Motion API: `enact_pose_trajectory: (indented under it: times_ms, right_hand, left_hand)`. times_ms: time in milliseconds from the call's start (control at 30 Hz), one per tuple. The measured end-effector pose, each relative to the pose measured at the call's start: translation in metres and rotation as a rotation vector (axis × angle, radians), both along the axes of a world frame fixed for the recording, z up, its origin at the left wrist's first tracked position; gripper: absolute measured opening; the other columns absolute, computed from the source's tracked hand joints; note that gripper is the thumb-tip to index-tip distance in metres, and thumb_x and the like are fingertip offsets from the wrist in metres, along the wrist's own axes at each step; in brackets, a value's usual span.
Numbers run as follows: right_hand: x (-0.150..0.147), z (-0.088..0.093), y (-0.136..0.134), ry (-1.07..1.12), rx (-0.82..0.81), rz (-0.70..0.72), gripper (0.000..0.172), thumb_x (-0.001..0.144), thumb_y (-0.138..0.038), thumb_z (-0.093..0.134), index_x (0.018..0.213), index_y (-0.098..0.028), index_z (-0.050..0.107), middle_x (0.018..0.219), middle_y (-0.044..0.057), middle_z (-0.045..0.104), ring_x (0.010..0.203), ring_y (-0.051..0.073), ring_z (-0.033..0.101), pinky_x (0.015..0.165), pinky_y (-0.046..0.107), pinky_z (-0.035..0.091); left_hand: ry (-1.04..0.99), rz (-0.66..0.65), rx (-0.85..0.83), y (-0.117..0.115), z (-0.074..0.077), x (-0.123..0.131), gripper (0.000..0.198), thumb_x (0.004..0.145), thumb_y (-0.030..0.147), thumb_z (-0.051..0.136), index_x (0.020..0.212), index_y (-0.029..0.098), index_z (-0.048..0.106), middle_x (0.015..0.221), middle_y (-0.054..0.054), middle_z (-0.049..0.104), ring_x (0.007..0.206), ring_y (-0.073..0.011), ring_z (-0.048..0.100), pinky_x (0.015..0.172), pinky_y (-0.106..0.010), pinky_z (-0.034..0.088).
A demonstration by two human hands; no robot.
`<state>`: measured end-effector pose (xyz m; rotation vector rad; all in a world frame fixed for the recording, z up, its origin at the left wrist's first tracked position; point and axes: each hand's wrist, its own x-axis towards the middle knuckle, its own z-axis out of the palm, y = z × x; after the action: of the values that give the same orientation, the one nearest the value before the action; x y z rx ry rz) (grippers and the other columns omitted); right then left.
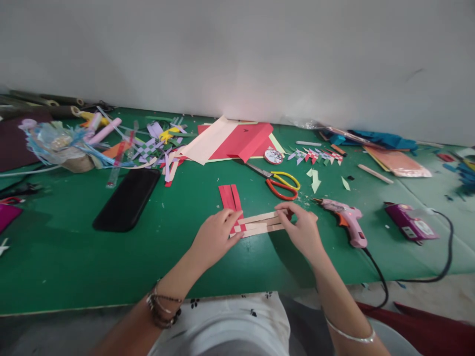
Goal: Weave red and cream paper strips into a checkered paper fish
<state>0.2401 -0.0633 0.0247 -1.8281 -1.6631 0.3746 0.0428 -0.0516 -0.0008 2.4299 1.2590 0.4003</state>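
Red paper strips [230, 197] cross pale cream paper strips [260, 223] in a small checkered weave near the front of the table. My left hand [218, 232] pinches the woven corner, thumb at its lower edge and fingers on top. At the right, my right hand [299, 225] has its thumb and fingers closed on the free ends of the cream strips. The fingertips cover part of those ends. Just beyond my right hand lie scissors [276, 180] with one yellow and one red handle.
A pink glue gun [345, 217] and a purple box with a cord [410, 222] lie at the right. A black phone [126, 200] is at the left. Behind are coloured paper sheets [237, 141], woven paper pieces [315, 156] and a cluttered pile of strips [148, 148].
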Motion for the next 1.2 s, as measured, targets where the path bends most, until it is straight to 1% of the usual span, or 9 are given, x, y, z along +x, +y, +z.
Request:
enact_pose_trajectory:
  times_ms: [167, 267, 467, 600, 700, 767, 867, 1000, 1200]
  right_hand:
    - [0.003, -0.005, 0.001, -0.040, -0.008, -0.003, 0.020, 0.073, -0.029, 0.043, 0.075, -0.020, 0.060, 0.053, -0.003, 0.054, 0.052, 0.013, 0.048, 0.064, 0.029, 0.031]
    - [0.005, -0.009, 0.002, -0.102, -0.011, -0.014, 0.019, 0.074, -0.027, 0.043, 0.077, -0.020, 0.060, 0.060, -0.002, 0.058, 0.053, 0.013, 0.049, 0.066, 0.031, 0.028]
    - [0.003, -0.015, -0.001, -0.190, 0.045, 0.017, 0.020, 0.075, -0.019, 0.040, 0.076, -0.020, 0.060, 0.070, 0.001, 0.061, 0.060, 0.015, 0.050, 0.064, 0.031, 0.023]
    - [0.003, -0.017, -0.002, -0.220, 0.076, 0.054, 0.021, 0.077, -0.016, 0.038, 0.076, -0.020, 0.059, 0.073, 0.002, 0.061, 0.067, 0.017, 0.053, 0.065, 0.032, 0.023]
    - [0.004, -0.019, -0.002, -0.249, 0.089, 0.088, 0.022, 0.078, -0.014, 0.037, 0.078, -0.021, 0.058, 0.074, 0.003, 0.061, 0.073, 0.018, 0.054, 0.066, 0.032, 0.023]
    - [0.005, -0.020, -0.003, -0.270, 0.096, 0.094, 0.021, 0.078, -0.014, 0.038, 0.078, -0.020, 0.058, 0.073, 0.002, 0.060, 0.072, 0.017, 0.054, 0.067, 0.032, 0.023]
    - [0.005, -0.020, -0.004, -0.292, 0.096, 0.099, 0.020, 0.078, -0.014, 0.039, 0.078, -0.020, 0.058, 0.072, 0.001, 0.060, 0.070, 0.016, 0.053, 0.067, 0.032, 0.022]
    - [0.006, -0.018, -0.007, -0.293, 0.092, 0.091, 0.020, 0.078, -0.015, 0.039, 0.076, -0.020, 0.058, 0.072, 0.001, 0.060, 0.070, 0.016, 0.053, 0.067, 0.032, 0.022]
    - [0.008, -0.019, -0.009, -0.287, 0.094, 0.054, 0.021, 0.078, -0.014, 0.038, 0.075, -0.021, 0.058, 0.075, 0.003, 0.063, 0.076, 0.019, 0.054, 0.068, 0.033, 0.022]
  left_hand:
    - [0.078, -0.011, 0.059, 0.001, -0.004, 0.003, 0.038, 0.080, 0.025, 0.054, 0.115, 0.010, 0.049, 0.107, -0.014, 0.052, 0.096, -0.0247, 0.054, 0.077, -0.036, 0.047]
    - [0.080, -0.017, 0.100, 0.000, -0.007, 0.002, 0.036, 0.081, 0.026, 0.052, 0.113, 0.010, 0.050, 0.109, -0.014, 0.050, 0.098, -0.0248, 0.053, 0.077, -0.036, 0.047]
    - [0.121, -0.008, 0.149, -0.002, -0.012, 0.002, 0.033, 0.081, 0.027, 0.050, 0.111, 0.012, 0.050, 0.109, -0.013, 0.052, 0.096, -0.0239, 0.055, 0.078, -0.036, 0.047]
    - [0.144, -0.010, 0.153, -0.002, -0.011, 0.003, 0.037, 0.081, 0.026, 0.051, 0.114, 0.010, 0.049, 0.110, -0.015, 0.052, 0.098, -0.0247, 0.054, 0.079, -0.037, 0.047]
    - [0.142, -0.023, 0.158, -0.001, -0.010, 0.003, 0.038, 0.082, 0.025, 0.049, 0.119, 0.013, 0.046, 0.117, -0.016, 0.048, 0.098, -0.0246, 0.054, 0.077, -0.038, 0.047]
    - [0.141, -0.039, 0.158, -0.001, -0.009, 0.003, 0.036, 0.083, 0.025, 0.047, 0.118, 0.016, 0.047, 0.121, -0.017, 0.045, 0.101, -0.0258, 0.053, 0.077, -0.039, 0.047]
    - [0.143, -0.050, 0.144, 0.000, -0.008, 0.003, 0.035, 0.083, 0.025, 0.047, 0.116, 0.015, 0.050, 0.124, -0.018, 0.043, 0.106, -0.0277, 0.050, 0.079, -0.040, 0.046]
    - [0.154, -0.044, 0.138, 0.001, -0.009, 0.003, 0.036, 0.083, 0.027, 0.048, 0.116, 0.014, 0.050, 0.123, -0.017, 0.045, 0.105, -0.0264, 0.051, 0.080, -0.038, 0.046]
    - [0.165, -0.043, 0.187, 0.001, -0.013, 0.002, 0.033, 0.084, 0.028, 0.046, 0.114, 0.016, 0.050, 0.120, -0.014, 0.048, 0.102, -0.0238, 0.052, 0.078, -0.036, 0.047]
